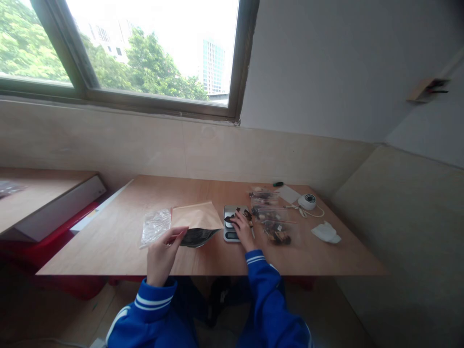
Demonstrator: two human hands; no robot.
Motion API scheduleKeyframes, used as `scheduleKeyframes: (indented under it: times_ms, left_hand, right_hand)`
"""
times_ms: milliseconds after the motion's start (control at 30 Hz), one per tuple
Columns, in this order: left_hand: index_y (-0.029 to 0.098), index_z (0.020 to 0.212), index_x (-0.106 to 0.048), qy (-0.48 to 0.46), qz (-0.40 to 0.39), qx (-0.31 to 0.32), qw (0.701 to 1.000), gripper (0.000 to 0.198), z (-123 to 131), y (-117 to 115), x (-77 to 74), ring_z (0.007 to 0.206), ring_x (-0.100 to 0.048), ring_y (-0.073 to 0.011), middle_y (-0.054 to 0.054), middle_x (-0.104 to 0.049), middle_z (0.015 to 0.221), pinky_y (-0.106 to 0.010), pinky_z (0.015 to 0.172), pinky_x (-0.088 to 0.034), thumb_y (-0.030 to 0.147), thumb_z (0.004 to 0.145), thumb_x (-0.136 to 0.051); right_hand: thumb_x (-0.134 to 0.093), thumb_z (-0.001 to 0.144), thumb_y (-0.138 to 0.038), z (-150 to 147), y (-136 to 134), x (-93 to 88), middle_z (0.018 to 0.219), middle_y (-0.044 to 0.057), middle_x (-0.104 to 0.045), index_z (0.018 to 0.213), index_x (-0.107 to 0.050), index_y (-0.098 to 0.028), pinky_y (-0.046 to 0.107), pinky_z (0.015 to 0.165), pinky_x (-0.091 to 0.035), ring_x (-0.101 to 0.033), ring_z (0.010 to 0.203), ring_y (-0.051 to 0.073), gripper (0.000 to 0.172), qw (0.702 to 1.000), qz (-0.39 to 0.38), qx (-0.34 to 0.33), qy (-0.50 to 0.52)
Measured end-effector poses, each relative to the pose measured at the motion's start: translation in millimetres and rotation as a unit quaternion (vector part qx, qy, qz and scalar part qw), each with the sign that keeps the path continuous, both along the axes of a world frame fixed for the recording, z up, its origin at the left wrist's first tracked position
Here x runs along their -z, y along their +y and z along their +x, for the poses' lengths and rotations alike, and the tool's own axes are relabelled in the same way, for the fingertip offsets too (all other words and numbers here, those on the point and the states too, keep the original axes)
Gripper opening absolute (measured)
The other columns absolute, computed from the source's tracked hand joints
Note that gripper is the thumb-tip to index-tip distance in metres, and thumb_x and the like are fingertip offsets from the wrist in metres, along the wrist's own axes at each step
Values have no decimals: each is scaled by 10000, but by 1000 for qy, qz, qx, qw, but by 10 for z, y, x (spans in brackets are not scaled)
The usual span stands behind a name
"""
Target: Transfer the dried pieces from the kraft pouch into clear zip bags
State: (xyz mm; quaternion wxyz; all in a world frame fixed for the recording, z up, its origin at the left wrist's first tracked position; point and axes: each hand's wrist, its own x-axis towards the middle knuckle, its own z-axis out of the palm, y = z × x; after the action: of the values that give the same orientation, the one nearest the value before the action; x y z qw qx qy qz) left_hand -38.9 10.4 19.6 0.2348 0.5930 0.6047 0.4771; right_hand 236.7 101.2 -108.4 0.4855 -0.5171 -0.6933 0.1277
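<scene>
My left hand [165,249] pinches the near edge of a brown kraft paper pouch [197,215]. The pouch lies on its side with its mouth toward me, partly open on a dark, shiny inside. To its right, a small silver digital scale [232,236] carries several dark brown dried pieces [247,214], whose exact kind I cannot make out. Over the scale pan, my right hand [242,227] has its fingertips closed on some of these pieces. Part of the pan is hidden by the hand.
Clear plastic packs of dried goods [277,234] lie right of the scale. Beyond them are a white dome camera [307,201] with its cable and a crumpled white tissue [326,232]. A clear plastic bag [155,226] lies left of the pouch on the wooden table [119,251].
</scene>
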Motion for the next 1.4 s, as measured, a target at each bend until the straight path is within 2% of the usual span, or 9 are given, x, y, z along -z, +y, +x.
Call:
scheduleKeyframes:
  times_ms: [133,233,333,533,767,900,1067,1300,1400]
  left_hand:
    - [284,861,-714,-2,4,3,1000,251,16,-3,-14,808,-689,-181,35,-742,894,-266,732,-528,484,786,-583]
    - [280,861,-714,-3,4,10,1000,253,46,3,-2,837,-688,-187,31,-742,900,-270,749,-531,481,787,-581]
    - [276,866,-713,-3,4,15,1000,259,62,10,18,853,-689,-195,26,-745,895,-279,756,-534,483,787,-579]
    - [274,863,-715,6,5,15,1000,265,72,5,19,852,-693,-201,20,-749,897,-283,744,-543,486,785,-577]
    - [268,841,-718,6,4,21,1000,276,110,-8,16,841,-697,-205,13,-752,884,-283,727,-546,496,777,-576]
    - [275,854,-716,7,-3,17,1000,269,80,-6,37,847,-693,-195,22,-748,895,-277,751,-536,491,785,-571]
    - [276,849,-719,20,6,6,1000,275,56,-21,22,802,-695,-186,23,-749,883,-271,733,-539,498,780,-573]
    - [267,839,-721,23,18,10,1000,275,77,-57,0,814,-696,-194,14,-751,885,-277,734,-547,492,778,-574]
    - [264,839,-721,23,22,9,999,279,88,-51,11,811,-697,-195,9,-752,887,-279,733,-549,491,778,-571]
  right_hand:
    - [-408,926,-259,4,-63,36,1390,106,-485,1127,-655,-200,454,1100,-318,-332,1362,228,323,999,-3,-16,-52]
    - [-357,941,-234,46,-91,-7,1410,94,-464,1208,-604,-207,450,1108,-308,-306,1376,213,364,998,1,-22,-59]
    - [-348,936,-215,108,-137,-65,1429,83,-439,1253,-563,-222,451,1108,-312,-307,1375,208,383,999,12,1,-43]
    - [-340,907,-176,183,-319,-116,1379,118,-481,1179,-606,-181,482,1091,-329,-346,1348,225,381,995,34,87,-28]
    - [-387,888,-192,164,-329,-18,1422,113,-430,1111,-638,-178,553,1098,-274,-237,1393,265,336,992,12,94,-79]
    - [-376,896,-202,153,-314,-73,1394,139,-449,1118,-627,-158,536,1084,-295,-284,1366,271,338,992,14,97,-73]
    - [-342,918,-209,117,-430,-204,1242,145,-541,1087,-629,-169,493,1024,-362,-460,1199,247,335,989,36,137,-31]
    - [-354,906,-224,220,-654,-108,1118,141,-556,1034,-631,-170,489,974,-387,-496,1114,257,310,981,47,185,27]
    - [-374,898,-243,260,-785,-181,1063,132,-567,995,-642,-176,491,962,-390,-514,1064,261,292,979,42,195,51]
